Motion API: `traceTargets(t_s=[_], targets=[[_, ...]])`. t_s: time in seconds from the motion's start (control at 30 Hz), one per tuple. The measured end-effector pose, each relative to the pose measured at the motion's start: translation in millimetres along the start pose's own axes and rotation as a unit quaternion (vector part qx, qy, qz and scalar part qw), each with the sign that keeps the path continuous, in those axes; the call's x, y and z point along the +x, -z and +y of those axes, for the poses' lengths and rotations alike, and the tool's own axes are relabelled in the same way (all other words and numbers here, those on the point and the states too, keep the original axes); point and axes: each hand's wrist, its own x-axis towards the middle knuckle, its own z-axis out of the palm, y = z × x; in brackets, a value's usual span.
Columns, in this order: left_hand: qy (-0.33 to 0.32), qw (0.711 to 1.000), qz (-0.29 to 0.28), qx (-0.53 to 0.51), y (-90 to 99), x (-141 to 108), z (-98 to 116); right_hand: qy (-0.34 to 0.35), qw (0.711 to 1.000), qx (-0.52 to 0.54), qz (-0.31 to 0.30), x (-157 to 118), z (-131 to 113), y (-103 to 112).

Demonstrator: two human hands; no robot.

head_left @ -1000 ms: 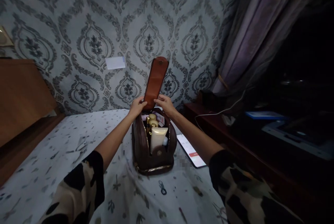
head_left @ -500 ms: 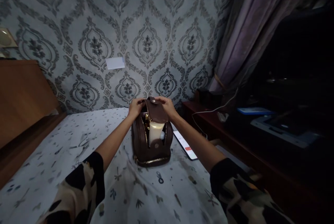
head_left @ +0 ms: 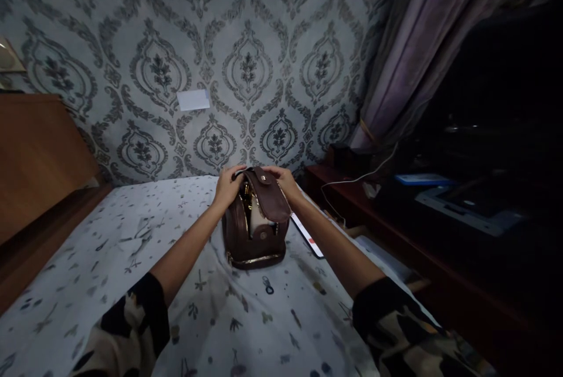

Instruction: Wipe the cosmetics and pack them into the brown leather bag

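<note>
We curl left hand point(head_left: 225, 190) closed on brown leather bag point(head_left: 255, 252); right hand point(head_left: 285, 180) grip hidden, cannot tell. Brown flap point(head_left: 273, 201) lowered, unfastened.

The bag point(head_left: 270, 252) sits on the bed point(head_left: 197, 318). A tube point(head_left: 257, 217) is in the bag. The phone point(head_left: 308, 236) lies on the bed, just right of the bag. Behind the bag is the wall point(head_left: 246, 72), with a card point(head_left: 193, 100) on it, up and left of the bag. The desk point(head_left: 315, 180) and curtain point(head_left: 409, 66) are right of the bag. Far left of the bag is a cabinet point(head_left: 39, 154).
</note>
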Motion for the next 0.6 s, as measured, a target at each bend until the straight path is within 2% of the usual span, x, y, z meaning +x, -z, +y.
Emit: traceTargets(t_s=[0.3,0.6], targets=[[0.018,1.0,0.002,-0.013,-3.5,-21.2,0.7,0.02,0.999,-0.041,0.007,-9.6,9.4,-0.4],[0.015,1.0,-0.002,-0.016,-6.8,-20.5,-4.8,0.053,0.996,-0.077,-0.008,-12.1,6.9,-16.6]])
